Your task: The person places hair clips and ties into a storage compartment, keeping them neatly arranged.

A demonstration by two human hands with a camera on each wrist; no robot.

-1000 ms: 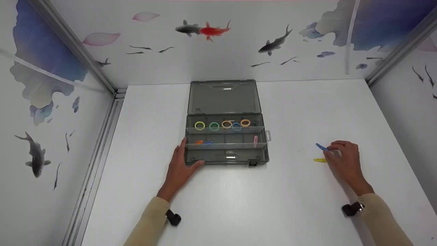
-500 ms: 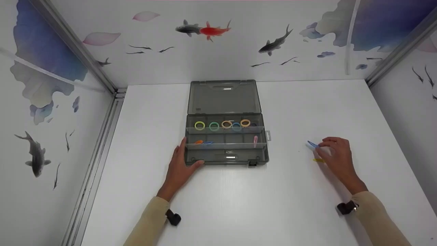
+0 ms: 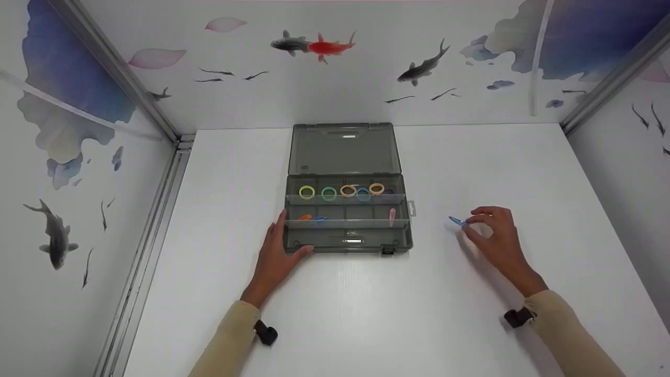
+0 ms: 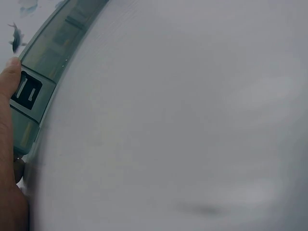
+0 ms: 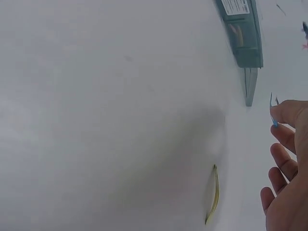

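Note:
My right hand (image 3: pixel 497 230) pinches a blue hair clip (image 3: pixel 458 221) between thumb and fingertips, above the table right of the box. In the right wrist view the blue clip (image 5: pixel 273 113) stands slightly spread at its tip. Below lies a yellow hair clip (image 5: pixel 214 195), which the right hand hides in the head view. My left hand (image 3: pixel 275 256) rests against the front left corner of the grey see-through organizer box (image 3: pixel 348 240), thumb along the front edge, fingers along the left side. An orange clip (image 3: pixel 304 218), a blue clip and a pink clip (image 3: pixel 392 216) lie in its middle row.
The box's lid (image 3: pixel 344 149) lies folded back toward the rear wall. Several coloured rings, among them a green one (image 3: pixel 328 193), sit in the far row. A hanging tab (image 3: pixel 412 208) sticks out at the box's right side. Printed walls (image 3: pixel 361 99) enclose the white table.
My right hand has moved left toward the box, carrying the blue hair clip away from where the yellow one lies. The left hand and the box have stayed in place.

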